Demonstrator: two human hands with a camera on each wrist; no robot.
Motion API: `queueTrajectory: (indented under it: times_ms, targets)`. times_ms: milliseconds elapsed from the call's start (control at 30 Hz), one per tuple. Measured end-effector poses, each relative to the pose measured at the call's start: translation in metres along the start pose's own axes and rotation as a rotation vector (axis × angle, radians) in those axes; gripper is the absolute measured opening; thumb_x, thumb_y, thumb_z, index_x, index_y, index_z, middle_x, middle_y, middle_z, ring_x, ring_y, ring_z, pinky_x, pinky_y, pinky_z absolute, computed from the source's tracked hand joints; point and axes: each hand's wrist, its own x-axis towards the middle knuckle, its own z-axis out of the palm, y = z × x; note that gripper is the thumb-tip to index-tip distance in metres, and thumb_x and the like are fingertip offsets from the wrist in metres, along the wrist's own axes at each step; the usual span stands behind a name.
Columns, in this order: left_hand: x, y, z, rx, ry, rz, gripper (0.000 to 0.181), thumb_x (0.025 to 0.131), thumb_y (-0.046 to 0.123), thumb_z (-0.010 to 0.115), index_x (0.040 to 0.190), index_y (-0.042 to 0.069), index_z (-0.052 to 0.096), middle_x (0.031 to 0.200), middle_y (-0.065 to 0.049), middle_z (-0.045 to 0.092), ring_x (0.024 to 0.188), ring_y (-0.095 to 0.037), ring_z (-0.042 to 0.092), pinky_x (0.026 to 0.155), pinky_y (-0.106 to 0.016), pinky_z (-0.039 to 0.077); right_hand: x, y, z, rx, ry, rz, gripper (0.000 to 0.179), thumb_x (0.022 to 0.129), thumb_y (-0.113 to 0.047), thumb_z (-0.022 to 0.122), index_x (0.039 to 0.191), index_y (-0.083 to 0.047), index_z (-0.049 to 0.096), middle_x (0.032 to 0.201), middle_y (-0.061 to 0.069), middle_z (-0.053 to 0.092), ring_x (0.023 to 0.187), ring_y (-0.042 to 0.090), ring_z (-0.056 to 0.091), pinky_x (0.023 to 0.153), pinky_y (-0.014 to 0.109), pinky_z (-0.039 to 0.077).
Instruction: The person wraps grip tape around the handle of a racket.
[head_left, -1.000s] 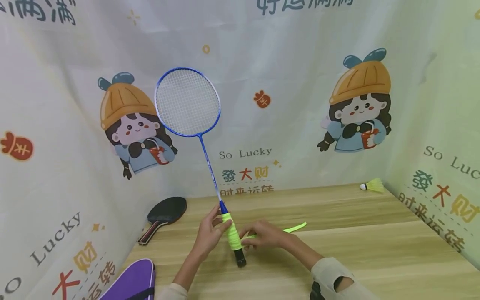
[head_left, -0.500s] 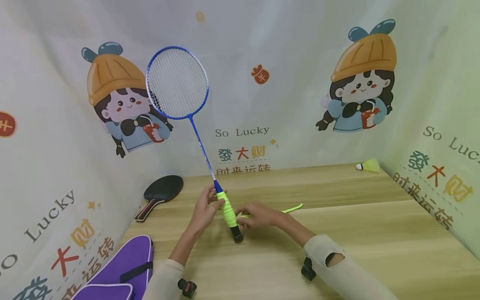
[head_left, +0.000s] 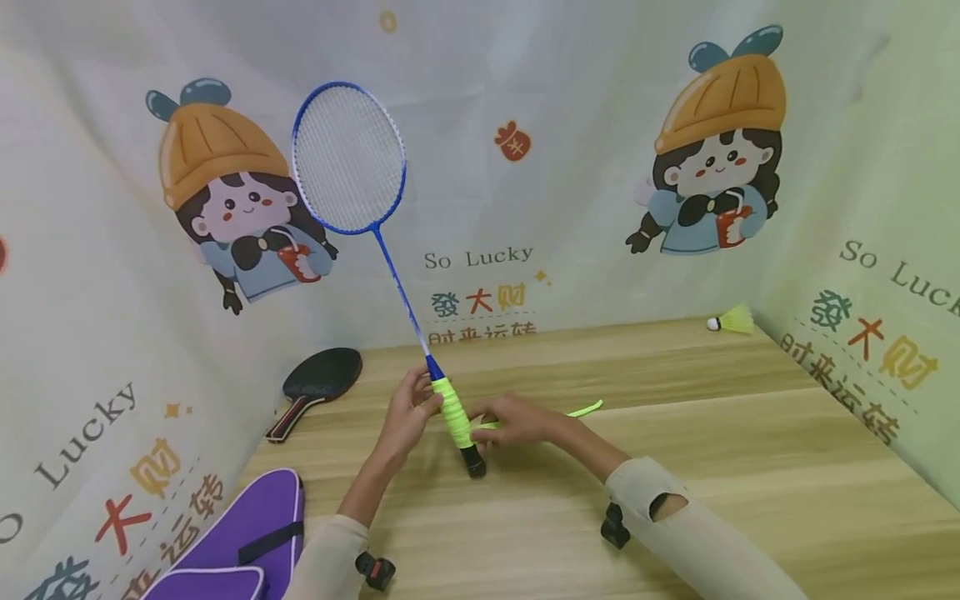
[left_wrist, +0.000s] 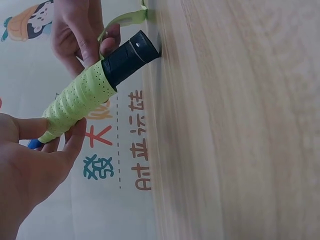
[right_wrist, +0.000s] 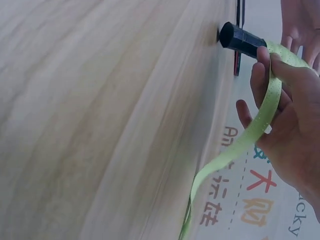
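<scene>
A blue and white badminton racket (head_left: 402, 287) stands tilted, head up and to the left, its black butt end (left_wrist: 131, 57) low at the table. My left hand (head_left: 406, 417) holds the upper handle between thumb and fingers. Neon yellow-green perforated overgrip tape (left_wrist: 82, 97) is wound round most of the handle, leaving the black end bare. Beside the lower handle, my right hand (head_left: 515, 419) pinches the loose tape between thumb and forefinger. From there the free strip (right_wrist: 250, 134) runs back past the palm and down to the table.
On the wooden table (head_left: 675, 467), a black table tennis bat (head_left: 322, 377) lies at the left. A purple racket bag (head_left: 258, 521) is at the front left. One yellow shuttlecock (head_left: 731, 321) lies at the back right corner. Printed cloth walls surround the table.
The head view has tilted down, so everything appears higher. The racket has turned slightly about its shaft, its head looking narrower. Both hands keep their holds.
</scene>
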Motion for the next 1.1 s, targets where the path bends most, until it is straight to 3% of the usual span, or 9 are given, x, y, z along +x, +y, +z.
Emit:
queueTrajectory:
  times_ms: [200,367,467,633,767,967,1100]
  targets:
    - [-0.004,-0.007,0.004,-0.032,0.03,-0.03,0.044,0.099,-0.009,0.052,0.142,-0.003,0.046,0.139,-0.026,0.062,0.12,-0.035,0.061,0.093,-0.037,0.054,0.0,-0.001,0.004,-0.04,0.0,0.035,0.032,0.1,-0.017,0.069,0.126,0.0,0.067,0.079,0.001,0.078,0.07,0.025,0.075,0.058,0.018,0.049]
    - [-0.005,-0.005,0.011,0.074,0.097,-0.02,0.037,0.1,0.009,0.068,0.134,0.005,0.054,0.132,-0.015,0.069,0.116,-0.029,0.062,0.089,-0.035,0.051,0.0,-0.005,0.004,-0.106,0.021,0.028,0.029,0.098,-0.022,0.072,0.121,-0.004,0.068,0.075,-0.002,0.077,0.066,0.017,0.074,0.058,0.018,0.047]
    - [-0.004,-0.003,0.013,0.135,0.132,-0.001,0.046,0.094,0.017,0.08,0.131,0.006,0.055,0.127,-0.015,0.069,0.112,-0.029,0.064,0.09,-0.035,0.05,0.0,-0.007,0.004,-0.101,0.044,0.046,0.028,0.096,-0.025,0.075,0.116,-0.007,0.067,0.073,-0.005,0.076,0.066,0.015,0.074,0.058,0.019,0.047]
    - [-0.003,-0.003,0.015,0.145,0.184,0.013,0.053,0.086,0.011,0.086,0.13,0.003,0.058,0.118,-0.016,0.068,0.106,-0.03,0.07,0.084,-0.031,0.056,0.0,-0.005,0.005,-0.036,0.082,0.078,0.03,0.092,-0.028,0.081,0.109,-0.009,0.066,0.072,-0.011,0.074,0.067,0.016,0.074,0.058,0.02,0.049]
    - [0.0,-0.002,0.013,0.138,0.22,0.021,0.052,0.086,0.007,0.086,0.131,0.0,0.062,0.117,-0.019,0.069,0.104,-0.032,0.071,0.08,-0.022,0.056,-0.001,-0.001,0.001,-0.015,0.095,0.036,0.027,0.094,-0.023,0.08,0.112,-0.007,0.069,0.082,-0.004,0.078,0.071,0.016,0.075,0.064,0.02,0.053]
    - [0.005,0.001,0.008,0.111,0.195,0.017,0.049,0.089,0.004,0.081,0.134,-0.001,0.063,0.122,-0.024,0.069,0.107,-0.036,0.072,0.077,-0.019,0.056,-0.007,0.005,-0.007,0.045,0.108,-0.001,0.024,0.096,-0.01,0.075,0.118,-0.001,0.072,0.096,0.01,0.079,0.076,0.024,0.077,0.066,0.026,0.059]
    - [0.004,0.002,0.005,0.057,0.156,-0.007,0.052,0.091,-0.001,0.078,0.139,-0.003,0.059,0.123,-0.024,0.068,0.11,-0.038,0.071,0.077,-0.02,0.057,-0.009,0.01,-0.006,0.057,0.131,0.027,0.02,0.096,-0.011,0.076,0.113,-0.002,0.075,0.092,0.007,0.079,0.075,0.022,0.077,0.064,0.025,0.059]
